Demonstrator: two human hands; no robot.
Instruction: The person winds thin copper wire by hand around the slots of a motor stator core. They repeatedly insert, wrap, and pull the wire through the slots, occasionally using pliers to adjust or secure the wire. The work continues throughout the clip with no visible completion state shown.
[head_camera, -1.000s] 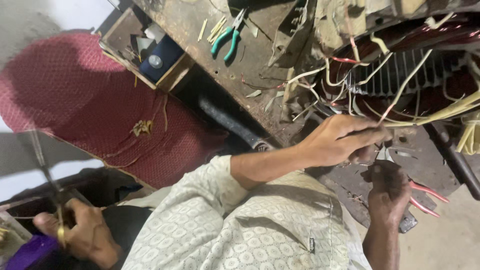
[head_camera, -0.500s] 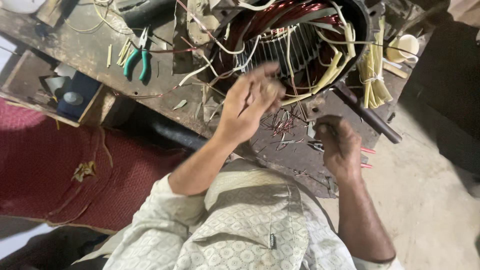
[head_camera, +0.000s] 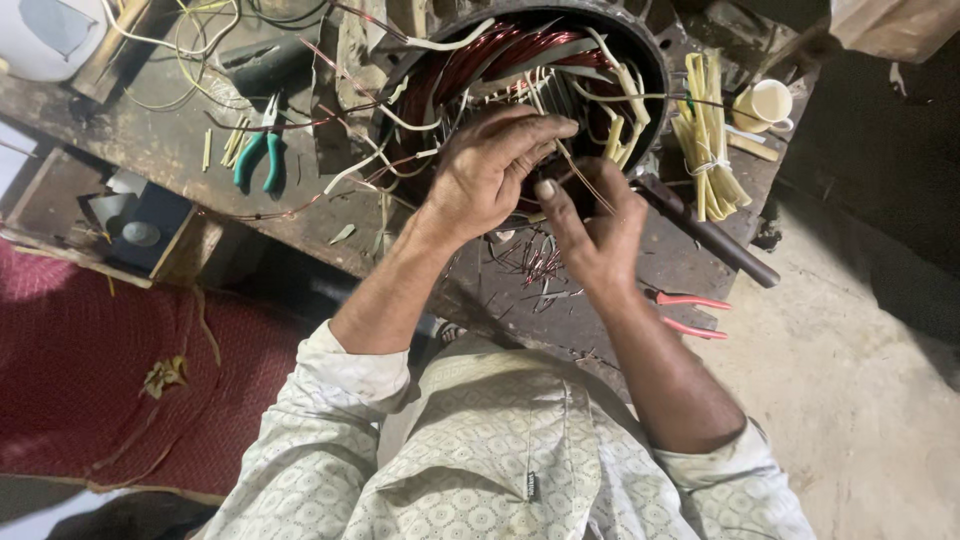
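Two hands work at the motor stator (head_camera: 520, 75) on the bench (head_camera: 170, 150). We judge winding leads being sorted: left hand (head_camera: 490, 170) curled over them, right hand (head_camera: 590, 235) pinching a copper wire (head_camera: 585, 185). Next move needs steady tension.

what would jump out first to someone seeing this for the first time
The big round motor stator at top centre, packed with red-brown copper windings and pale sleeved leads, draws the eye first. Right in front of it the left hand and right hand meet, pinching thin copper wires at its lower rim. Next come the green-handled pliers on the grimy bench to the left and the red-handled pliers at the right, near the right wrist.
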